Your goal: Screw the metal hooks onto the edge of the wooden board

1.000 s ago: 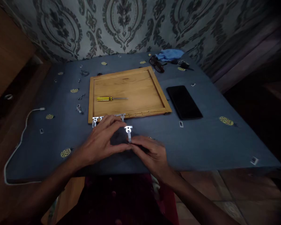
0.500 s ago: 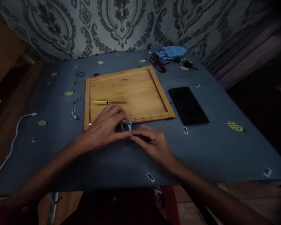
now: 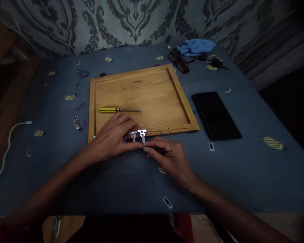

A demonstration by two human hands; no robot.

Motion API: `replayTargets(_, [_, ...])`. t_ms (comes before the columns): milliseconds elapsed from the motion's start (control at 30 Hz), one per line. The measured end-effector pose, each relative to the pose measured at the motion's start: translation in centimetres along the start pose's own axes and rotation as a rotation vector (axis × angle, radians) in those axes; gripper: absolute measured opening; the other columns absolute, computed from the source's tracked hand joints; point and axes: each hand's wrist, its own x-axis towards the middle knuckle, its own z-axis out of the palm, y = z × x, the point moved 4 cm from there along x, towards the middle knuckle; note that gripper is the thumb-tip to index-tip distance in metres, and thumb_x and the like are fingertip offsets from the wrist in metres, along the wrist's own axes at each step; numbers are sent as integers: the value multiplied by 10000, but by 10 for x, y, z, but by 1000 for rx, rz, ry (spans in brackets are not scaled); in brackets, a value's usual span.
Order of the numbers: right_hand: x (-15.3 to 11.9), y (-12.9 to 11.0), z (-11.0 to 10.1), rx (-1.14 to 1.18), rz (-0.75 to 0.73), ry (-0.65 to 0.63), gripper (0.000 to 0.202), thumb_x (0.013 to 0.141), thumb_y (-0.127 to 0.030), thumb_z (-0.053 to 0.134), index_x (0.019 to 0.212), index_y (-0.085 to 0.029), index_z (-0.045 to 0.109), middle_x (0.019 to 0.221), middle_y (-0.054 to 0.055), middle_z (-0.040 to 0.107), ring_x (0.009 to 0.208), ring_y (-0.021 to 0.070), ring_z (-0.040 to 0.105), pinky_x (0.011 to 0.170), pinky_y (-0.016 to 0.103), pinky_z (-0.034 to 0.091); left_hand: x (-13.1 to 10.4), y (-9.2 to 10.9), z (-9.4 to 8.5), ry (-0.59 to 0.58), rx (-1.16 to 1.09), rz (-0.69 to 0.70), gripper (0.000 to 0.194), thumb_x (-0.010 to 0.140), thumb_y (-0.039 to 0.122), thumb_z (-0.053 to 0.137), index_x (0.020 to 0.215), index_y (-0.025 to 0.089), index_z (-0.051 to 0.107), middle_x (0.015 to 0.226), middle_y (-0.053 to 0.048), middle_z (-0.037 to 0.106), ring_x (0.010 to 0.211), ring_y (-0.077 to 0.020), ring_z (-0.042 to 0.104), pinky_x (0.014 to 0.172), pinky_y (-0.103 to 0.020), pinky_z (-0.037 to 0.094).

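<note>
Held hinge: small bright metal piece (image 3: 143, 136), T-shaped top, now at the wooden panel's front edge; 1.0 s ago it is in front of that edge, apart from it.
Right hand: thumb and forefinger (image 3: 171, 153) pinched nearly closed on the hinge's lower end; closer to the panel than 1.0 s ago.
Left hand: half-curled (image 3: 114, 135), over the panel's front edge, thumb reaching the hinge's lower end; cannot tell if it grips anything.
Second hinge: similar metal piece (image 3: 133, 135), just left of the held one, partly behind left hand.
Wooden panel: flat on table, raised frame around a recessed face (image 3: 144, 87); row of small holes along front edge, right part.
In the recess: yellow-handled screwdriver (image 3: 110, 110), shaft pointing right; same spot on the panel as before.
Right of panel: dark phone or tablet (image 3: 216, 115), near.
Back right: sunglasses (image 3: 179, 61), blue cloth (image 3: 197, 47), keys (image 3: 214, 60).
Left side: loose metal piece (image 3: 77, 125), small bits (image 3: 77, 108), white cable end (image 3: 28, 122).
Table: blue-grey cover (image 3: 192, 179), yellow pineapple prints.
Room: dim; patterned covering (image 3: 139, 20) behind table.
</note>
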Motion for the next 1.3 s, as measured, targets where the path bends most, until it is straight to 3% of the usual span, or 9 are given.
replayTargets(567, [0, -2, -1, -105, -36, -54, 111, 920, -229, 674, 883, -244, 778, 755, -9, 735, 644, 131, 663, 624, 257, 520, -4, 9, 5, -3, 55, 5, 390, 974, 530, 601, 1096, 169, 681, 1092, -91, 664, 1072, -268, 577, 933, -410, 470])
replayTargets(867, [0, 0, 0, -83, -19, -44, 122, 914, -226, 676, 904, -255, 795, 793, 0, 756, 642, 137, 665, 620, 269, 522, -2, 12, 5, -10, 60, 9, 310, 976, 458, 629, 1082, 172, 685, 1084, -88, 680, 1057, -260, 599, 930, -401, 480])
replayTargets(1300, [-1, 0, -1, -124, -39, -45, 142, 908, -189, 684, 944, -267, 798, 837, -4, 774, 750, 152, 706, 690, 278, 557, -2, 14, 6, -7, 62, -2, 329, 966, 475, 639, 1107, 181, 685, 1084, -83, 692, 1061, -258, 596, 928, -408, 483])
